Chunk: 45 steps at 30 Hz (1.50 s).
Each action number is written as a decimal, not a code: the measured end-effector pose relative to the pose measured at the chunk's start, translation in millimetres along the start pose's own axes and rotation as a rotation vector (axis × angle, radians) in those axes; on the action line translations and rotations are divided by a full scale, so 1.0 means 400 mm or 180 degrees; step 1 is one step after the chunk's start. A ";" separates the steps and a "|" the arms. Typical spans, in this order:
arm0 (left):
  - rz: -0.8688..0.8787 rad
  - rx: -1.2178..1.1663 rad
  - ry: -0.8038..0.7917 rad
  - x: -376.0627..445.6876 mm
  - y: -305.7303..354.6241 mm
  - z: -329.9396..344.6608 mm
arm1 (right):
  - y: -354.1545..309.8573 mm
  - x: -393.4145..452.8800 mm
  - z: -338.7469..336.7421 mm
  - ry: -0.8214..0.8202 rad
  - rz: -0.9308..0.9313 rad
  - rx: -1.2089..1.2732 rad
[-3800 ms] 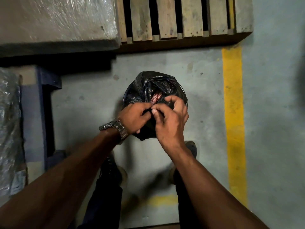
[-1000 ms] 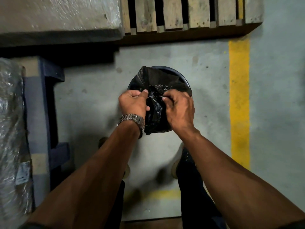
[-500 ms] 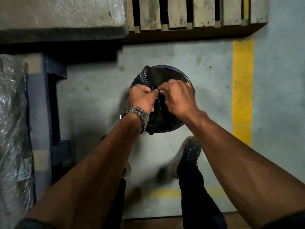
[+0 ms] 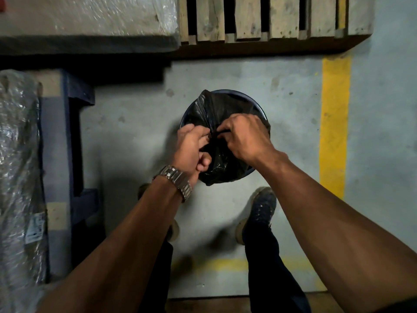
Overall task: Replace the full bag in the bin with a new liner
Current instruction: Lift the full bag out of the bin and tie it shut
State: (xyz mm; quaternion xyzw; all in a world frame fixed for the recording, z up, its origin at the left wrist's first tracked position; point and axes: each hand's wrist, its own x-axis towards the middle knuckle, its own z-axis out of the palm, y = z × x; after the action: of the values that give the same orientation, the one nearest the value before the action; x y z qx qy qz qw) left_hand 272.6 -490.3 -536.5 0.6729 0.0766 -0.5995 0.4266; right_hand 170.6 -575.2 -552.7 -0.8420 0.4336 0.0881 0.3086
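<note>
Both hands work over the round dark-blue bin (image 4: 259, 104) standing on the grey concrete floor (image 4: 135, 136). The left hand (image 4: 191, 147) and right hand (image 4: 246, 136) each pinch the gathered top of the crinkled black plastic bag (image 4: 216, 109), which sits inside the bin.

1. the bag (image 4: 222, 162) i pinch with my left hand (image 4: 191, 150) and right hand (image 4: 246, 138) is thin black plastic, glossy and creased.
2. my watch (image 4: 177, 180), centre frame, has a shiny metal link band.
3. the pallet (image 4: 270, 16) at the top is rough bare wood.
4. the floor (image 4: 135, 136) is matt, scuffed concrete.
5. the wrap (image 4: 18, 154) at left is crinkled clear plastic film.
</note>
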 end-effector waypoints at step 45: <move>0.2423 0.4525 0.0689 0.119 0.020 0.046 | 0.011 -0.048 0.036 0.0074 0.0658 0.0435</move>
State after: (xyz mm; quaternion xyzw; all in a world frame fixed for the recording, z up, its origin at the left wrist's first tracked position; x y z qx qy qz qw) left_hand 276.7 -527.0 -572.5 0.8171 -0.5155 -0.2504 0.0623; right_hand 157.1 -555.3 -558.1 -0.7708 0.5266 0.0799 0.3495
